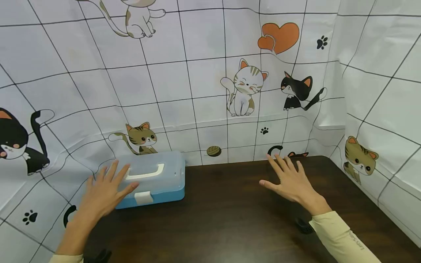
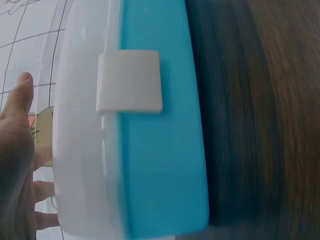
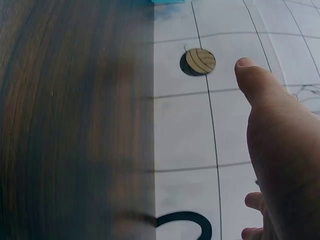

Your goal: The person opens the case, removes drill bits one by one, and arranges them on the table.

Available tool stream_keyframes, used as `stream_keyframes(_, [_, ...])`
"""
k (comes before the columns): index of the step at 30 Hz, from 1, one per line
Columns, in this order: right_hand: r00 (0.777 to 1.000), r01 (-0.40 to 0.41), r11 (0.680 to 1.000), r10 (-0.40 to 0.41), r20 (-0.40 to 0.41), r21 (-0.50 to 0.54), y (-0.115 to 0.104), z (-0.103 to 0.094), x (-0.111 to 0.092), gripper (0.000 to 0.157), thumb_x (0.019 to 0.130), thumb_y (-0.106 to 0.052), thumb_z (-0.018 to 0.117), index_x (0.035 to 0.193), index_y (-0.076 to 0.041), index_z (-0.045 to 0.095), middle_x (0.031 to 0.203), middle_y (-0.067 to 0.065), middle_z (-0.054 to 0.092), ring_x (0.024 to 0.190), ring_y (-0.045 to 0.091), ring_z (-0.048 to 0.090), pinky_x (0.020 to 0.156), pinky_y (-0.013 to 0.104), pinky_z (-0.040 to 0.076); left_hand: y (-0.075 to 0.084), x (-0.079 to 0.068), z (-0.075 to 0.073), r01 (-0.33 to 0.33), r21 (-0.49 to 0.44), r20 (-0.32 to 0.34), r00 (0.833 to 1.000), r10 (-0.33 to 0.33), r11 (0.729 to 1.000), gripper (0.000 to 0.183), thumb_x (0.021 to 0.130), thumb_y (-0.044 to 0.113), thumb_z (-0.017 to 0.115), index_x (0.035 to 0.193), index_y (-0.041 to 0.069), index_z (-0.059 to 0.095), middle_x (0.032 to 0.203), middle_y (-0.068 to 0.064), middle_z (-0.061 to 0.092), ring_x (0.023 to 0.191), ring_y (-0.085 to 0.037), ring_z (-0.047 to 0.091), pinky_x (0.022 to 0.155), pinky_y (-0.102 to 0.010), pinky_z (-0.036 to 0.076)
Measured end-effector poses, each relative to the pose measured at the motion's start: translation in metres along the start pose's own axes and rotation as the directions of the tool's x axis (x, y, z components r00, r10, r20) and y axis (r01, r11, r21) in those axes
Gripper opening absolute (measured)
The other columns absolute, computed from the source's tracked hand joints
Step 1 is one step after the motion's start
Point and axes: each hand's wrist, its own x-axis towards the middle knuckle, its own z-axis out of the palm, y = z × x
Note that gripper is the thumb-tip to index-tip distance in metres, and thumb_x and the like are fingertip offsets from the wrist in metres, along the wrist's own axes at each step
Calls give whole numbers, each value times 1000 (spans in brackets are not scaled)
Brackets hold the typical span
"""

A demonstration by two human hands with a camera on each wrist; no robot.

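Observation:
A plastic case (image 1: 169,182) with a blue base, a translucent lid and a white carrying handle (image 1: 144,173) lies at the back left of the table. Its white front latch (image 2: 130,81) shows large in the left wrist view, closed over the seam. My left hand (image 1: 103,195) is spread in front of the case's left part, fingers apart and holding nothing. It hides that end of the case; whether it touches the lid I cannot tell. Over the right side of the table my right hand (image 1: 292,182) has its fingers spread, with nothing in it.
The dark wooden table (image 1: 223,212) meets a white grid-patterned sheet (image 1: 204,80) with cartoon cats at its back edge. A similar sheet (image 1: 388,109) stands along the right side. Dark shadows or bands lie near both wrists.

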Motion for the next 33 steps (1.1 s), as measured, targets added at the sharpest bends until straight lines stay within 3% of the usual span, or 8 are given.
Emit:
stream_keyframes(5, [999, 37, 999, -36, -12, 14, -16, 14, 3, 99, 90, -80, 47, 166, -23, 16, 166, 18, 20, 148, 48, 17, 113, 70, 4, -15, -20, -3, 18, 26, 29, 999, -19, 1000, 86, 99, 69, 45, 164, 17, 22, 165, -25, 10, 139, -60, 18, 99, -82, 9])
stream_keyframes(10, [998, 59, 998, -58, -32, 32, -26, 24, 5, 97, 91, -80, 46, 166, -29, 13, 165, 14, 22, 148, 45, 21, 113, 70, 8, -31, -26, 2, 14, 18, 4, 1000, -15, 1000, 82, 101, 64, 47, 164, 18, 22, 164, -24, 15, 138, -59, 22, 98, -82, 12])
stream_keyframes(14, [996, 76, 996, -74, -52, 54, -32, 26, 11, 97, 91, -80, 47, 166, -28, 14, 165, 14, 25, 147, 44, 25, 113, 69, 11, -48, -21, 8, -17, -27, -87, 996, 15, 999, 77, 102, 56, 53, 163, 17, 27, 162, -25, 22, 136, -57, 28, 95, -82, 20])
stream_keyframes(18, [994, 87, 993, -81, -73, 77, -38, 25, 17, 98, 91, -79, 48, 166, -25, 15, 163, 16, 27, 145, 43, 30, 113, 67, 15, -64, -12, 13, -80, -156, -196, 979, 49, 985, 70, 102, 43, 59, 162, 20, 31, 162, -22, 25, 137, -55, 30, 94, -80, 25])
stream_keyframes(25, [995, 92, 984, -84, -55, 153, -52, 25, 22, 100, 90, -79, 49, 166, -27, 8, 164, 13, 27, 144, 40, 33, 113, 65, 19, -78, -4, 28, -108, -466, -189, 982, 20, 878, 59, 108, 32, 48, 163, 24, 28, 164, -22, 19, 144, -53, 19, 101, -80, 17])
stream_keyframes(28, [992, 115, 976, -103, -73, 187, -62, 26, 26, 100, 90, -79, 49, 166, -29, 7, 165, 10, 27, 145, 38, 34, 113, 62, 23, -80, -5, 33, -91, -537, -163, 987, 3, 839, 60, 109, 34, 46, 164, 28, 24, 163, -24, 20, 143, -53, 23, 99, -80, 23])
stream_keyframes(32, [989, 133, 956, -111, -97, 260, -78, 24, 31, 99, 90, -78, 51, 165, -30, 9, 165, 6, 27, 144, 36, 36, 111, 61, 30, -82, -10, 41, -46, -618, -107, 994, -25, 785, 66, 107, 34, 51, 164, 36, 17, 166, -17, 17, 144, -52, 22, 96, -81, 26])
stream_keyframes(33, [989, 135, 950, -111, -101, 281, -83, 24, 33, 98, 90, -78, 52, 165, -31, 10, 164, 5, 28, 143, 36, 37, 110, 61, 32, -83, -11, 43, -25, -628, -88, 995, -40, 778, 69, 106, 35, 52, 164, 37, 15, 167, -15, 15, 141, -52, 27, 95, -80, 28])
